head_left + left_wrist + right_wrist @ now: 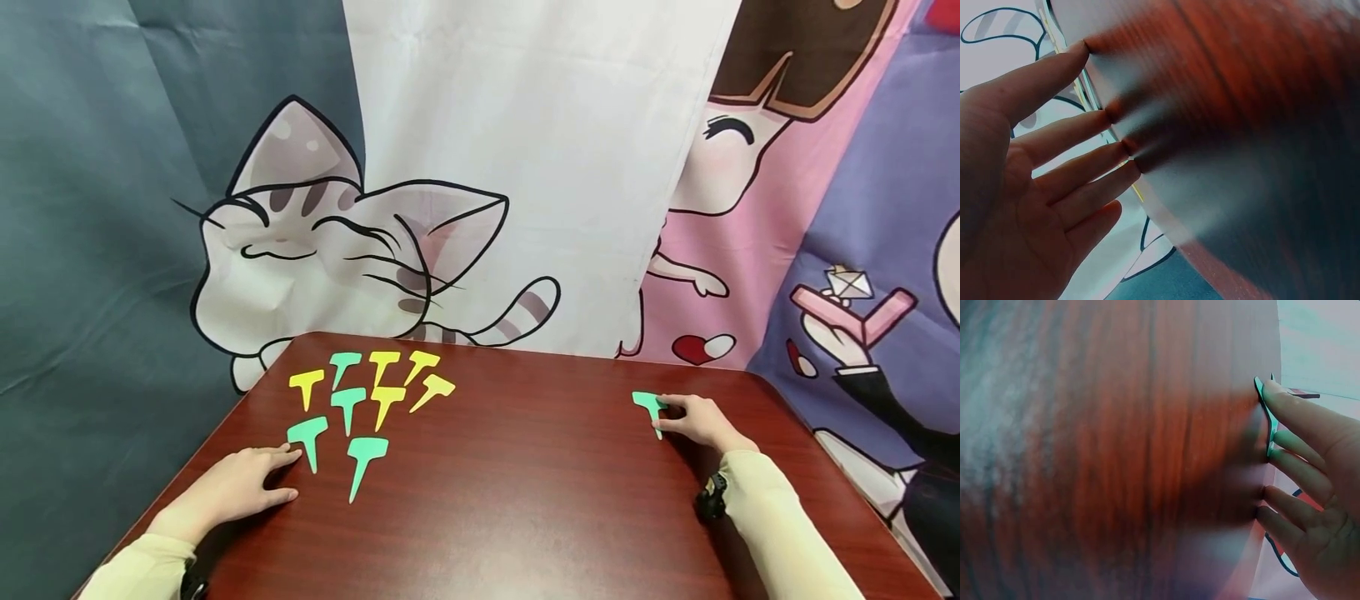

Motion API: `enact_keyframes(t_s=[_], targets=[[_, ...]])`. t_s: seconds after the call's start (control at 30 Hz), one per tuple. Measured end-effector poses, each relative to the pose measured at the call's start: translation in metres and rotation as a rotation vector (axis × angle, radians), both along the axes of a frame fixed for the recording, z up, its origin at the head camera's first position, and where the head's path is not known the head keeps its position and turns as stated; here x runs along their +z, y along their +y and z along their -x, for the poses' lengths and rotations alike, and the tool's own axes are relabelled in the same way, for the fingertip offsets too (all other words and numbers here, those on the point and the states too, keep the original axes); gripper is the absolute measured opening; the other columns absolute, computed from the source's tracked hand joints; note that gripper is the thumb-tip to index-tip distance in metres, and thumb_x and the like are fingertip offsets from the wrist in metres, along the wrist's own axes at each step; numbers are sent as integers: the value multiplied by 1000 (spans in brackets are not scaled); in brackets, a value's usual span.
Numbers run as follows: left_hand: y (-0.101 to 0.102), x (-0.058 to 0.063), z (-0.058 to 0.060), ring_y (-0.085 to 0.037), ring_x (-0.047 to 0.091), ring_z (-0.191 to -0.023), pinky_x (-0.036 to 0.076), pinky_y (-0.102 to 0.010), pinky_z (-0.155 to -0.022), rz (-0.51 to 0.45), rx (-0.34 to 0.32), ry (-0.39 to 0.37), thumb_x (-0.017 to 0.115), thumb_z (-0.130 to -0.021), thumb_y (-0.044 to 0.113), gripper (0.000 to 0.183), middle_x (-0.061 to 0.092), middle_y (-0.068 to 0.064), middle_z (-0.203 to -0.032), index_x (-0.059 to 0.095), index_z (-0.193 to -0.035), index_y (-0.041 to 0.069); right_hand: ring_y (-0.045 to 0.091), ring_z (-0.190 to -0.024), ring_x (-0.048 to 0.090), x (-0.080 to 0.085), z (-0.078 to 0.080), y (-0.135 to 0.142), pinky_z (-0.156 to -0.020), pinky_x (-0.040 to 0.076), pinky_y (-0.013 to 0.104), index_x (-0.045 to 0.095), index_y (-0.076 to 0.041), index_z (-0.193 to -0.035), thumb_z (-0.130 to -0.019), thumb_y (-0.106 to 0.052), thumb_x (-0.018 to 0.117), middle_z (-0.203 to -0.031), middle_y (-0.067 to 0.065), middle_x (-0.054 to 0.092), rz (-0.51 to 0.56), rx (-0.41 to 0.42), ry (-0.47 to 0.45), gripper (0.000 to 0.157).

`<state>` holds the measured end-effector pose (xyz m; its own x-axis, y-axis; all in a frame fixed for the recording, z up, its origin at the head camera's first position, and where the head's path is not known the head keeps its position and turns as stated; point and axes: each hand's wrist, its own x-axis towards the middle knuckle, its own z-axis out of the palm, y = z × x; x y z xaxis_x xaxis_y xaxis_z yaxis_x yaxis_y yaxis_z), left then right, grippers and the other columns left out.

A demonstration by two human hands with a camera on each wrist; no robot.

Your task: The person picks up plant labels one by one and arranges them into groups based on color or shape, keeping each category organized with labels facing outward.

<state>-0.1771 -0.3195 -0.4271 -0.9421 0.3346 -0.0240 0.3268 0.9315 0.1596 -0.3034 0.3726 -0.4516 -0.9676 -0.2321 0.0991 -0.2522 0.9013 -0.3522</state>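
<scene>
With thumb and fingers, my right hand pinches a green T-shaped plant label at the right of the table. Its stem points toward me. The right wrist view shows this label edge-on as a thin green strip between thumb and fingers. My left hand lies low at the left, fingers extended, fingertips at the table surface. Nothing is in its grasp. Right beside its fingertips lies another green plant label. A further green label lies to the right of that hand.
Farther back on the left, several yellow labels and two green labels lie flat in loose rows. The dark red wooden table ends at a printed cloth backdrop. A black wristband sits on the right wrist.
</scene>
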Motion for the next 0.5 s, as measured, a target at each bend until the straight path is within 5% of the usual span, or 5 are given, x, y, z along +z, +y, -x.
enact_keyframes(t_s=[0.5], targets=[[-1,1,0,-41,59,-110,49,-54,-86,7,-4,11,74,-76,42,61,61,-24,-122,64,-122,4,49,-110,52,4,1,-3,-90,44,61,60,1,-124,-77,-38,76,-120,32,58,1,-9,-40,64]])
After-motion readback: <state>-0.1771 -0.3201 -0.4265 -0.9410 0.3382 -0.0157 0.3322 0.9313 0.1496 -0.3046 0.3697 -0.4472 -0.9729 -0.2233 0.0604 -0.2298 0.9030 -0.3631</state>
